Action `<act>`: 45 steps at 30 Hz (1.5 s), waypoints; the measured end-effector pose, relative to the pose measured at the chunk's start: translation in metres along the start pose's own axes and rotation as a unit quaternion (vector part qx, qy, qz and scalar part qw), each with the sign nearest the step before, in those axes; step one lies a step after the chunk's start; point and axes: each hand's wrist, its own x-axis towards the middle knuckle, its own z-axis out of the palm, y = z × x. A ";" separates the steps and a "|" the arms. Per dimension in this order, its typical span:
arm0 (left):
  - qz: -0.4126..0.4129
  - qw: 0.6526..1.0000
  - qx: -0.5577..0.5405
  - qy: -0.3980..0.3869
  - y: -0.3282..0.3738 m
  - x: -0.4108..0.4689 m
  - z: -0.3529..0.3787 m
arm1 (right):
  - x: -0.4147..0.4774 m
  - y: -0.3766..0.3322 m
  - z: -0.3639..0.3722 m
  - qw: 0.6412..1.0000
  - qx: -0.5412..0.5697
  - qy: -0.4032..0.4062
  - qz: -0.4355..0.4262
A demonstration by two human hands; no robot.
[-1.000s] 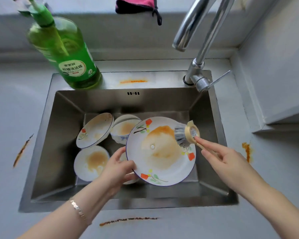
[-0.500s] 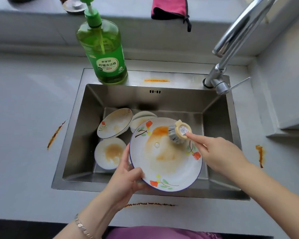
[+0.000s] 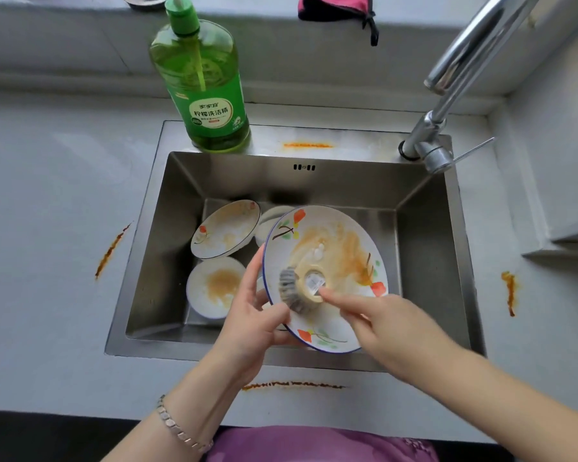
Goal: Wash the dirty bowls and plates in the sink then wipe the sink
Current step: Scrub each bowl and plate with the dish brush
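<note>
The pale worktop [image 3: 54,181] carries orange streaks around a steel sink [image 3: 427,268], with a green soap bottle [image 3: 211,95] standing on the sink's back ledge and the tap [image 3: 447,105] not running. The step in hand looks like the scrubbing of the first dish. A flowered plate [image 3: 334,235], smeared brown, is held tilted above the basin. Three dirty bowls [image 3: 226,228] wait on the sink floor to its left. The left hand [image 3: 254,328] has its grip closed on the plate's near-left rim, thumb on the face. The right hand [image 3: 391,331] holds a scrubber [image 3: 301,288], forefinger stretched to its cap, and its steel pad presses the lower left of the plate. The next move probably calls for sweeping the pad across the upper smear, with the left grip kept firm against the push. Rinsing, the bowls and the wiping are not yet done.
</note>
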 end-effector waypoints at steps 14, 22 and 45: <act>-0.001 1.000 0.022 -0.017 0.001 -0.006 0.004 | 0.020 0.034 -0.015 0.991 0.034 0.096 0.085; -0.017 0.999 0.026 -0.024 0.000 -0.008 0.002 | 0.022 0.026 -0.017 0.993 0.055 0.083 0.065; -0.005 0.997 0.059 -0.059 0.009 -0.007 -0.004 | 0.004 -0.009 0.005 0.987 0.117 0.071 -0.088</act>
